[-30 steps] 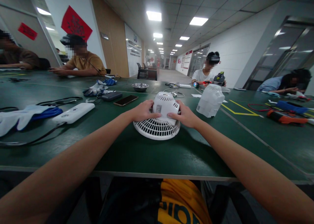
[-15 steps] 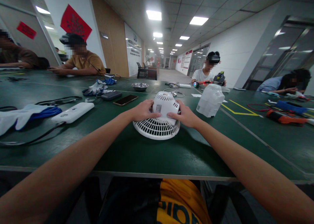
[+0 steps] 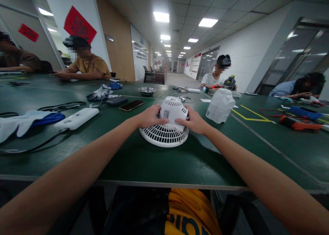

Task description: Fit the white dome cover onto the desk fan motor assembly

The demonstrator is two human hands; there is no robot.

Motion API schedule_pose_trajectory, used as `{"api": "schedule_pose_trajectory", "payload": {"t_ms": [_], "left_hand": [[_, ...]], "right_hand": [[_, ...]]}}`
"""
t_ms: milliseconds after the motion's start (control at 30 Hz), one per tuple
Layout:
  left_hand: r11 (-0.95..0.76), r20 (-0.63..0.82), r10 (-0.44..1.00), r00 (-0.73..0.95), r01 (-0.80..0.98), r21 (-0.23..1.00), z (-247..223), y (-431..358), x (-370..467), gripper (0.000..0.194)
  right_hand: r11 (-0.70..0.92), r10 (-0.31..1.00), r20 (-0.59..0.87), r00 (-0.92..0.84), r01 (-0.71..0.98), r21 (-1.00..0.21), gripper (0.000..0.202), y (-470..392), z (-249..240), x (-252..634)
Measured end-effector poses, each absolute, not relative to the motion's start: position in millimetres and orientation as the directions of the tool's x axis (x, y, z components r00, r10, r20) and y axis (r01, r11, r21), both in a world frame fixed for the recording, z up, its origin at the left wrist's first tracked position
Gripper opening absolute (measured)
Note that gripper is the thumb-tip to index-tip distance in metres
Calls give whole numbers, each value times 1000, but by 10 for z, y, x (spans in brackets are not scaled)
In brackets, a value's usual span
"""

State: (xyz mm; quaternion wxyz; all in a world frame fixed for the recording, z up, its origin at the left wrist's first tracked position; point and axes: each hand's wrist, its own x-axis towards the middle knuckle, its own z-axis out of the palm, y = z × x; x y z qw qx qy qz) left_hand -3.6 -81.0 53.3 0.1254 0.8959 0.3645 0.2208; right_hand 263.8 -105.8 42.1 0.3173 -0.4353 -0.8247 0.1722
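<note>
Near the table's (image 3: 159, 171) front edge, head view: fan (image 3: 173, 108) grille-down, left hand (image 3: 154, 115) and right hand (image 3: 194, 120) clamped on either side of its housing. Bare green strip between grille and edge; phone (image 3: 132, 105) left, white shell (image 3: 220, 106) right, both apart.

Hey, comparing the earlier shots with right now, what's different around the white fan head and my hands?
Nothing visibly changed; only the camera view shifts very slightly. The left hand and right hand still grip the white fan head, its grille down on the table. The phone, metal bowl and loose white housing stayed put.
</note>
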Motion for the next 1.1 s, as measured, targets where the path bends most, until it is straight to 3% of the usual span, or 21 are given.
{"api": "schedule_pose_trajectory", "payload": {"t_ms": [800, 1100], "left_hand": [[-631, 294, 768, 569, 596, 496, 482, -772, -69, 78], [-653, 325, 732, 599, 482, 584, 493, -792, -24, 71]], "right_hand": [[584, 811, 380, -445, 603, -543, 70, -1083, 454, 2643], [599, 799, 421, -429, 622, -504, 70, -1140, 455, 2613]]}}
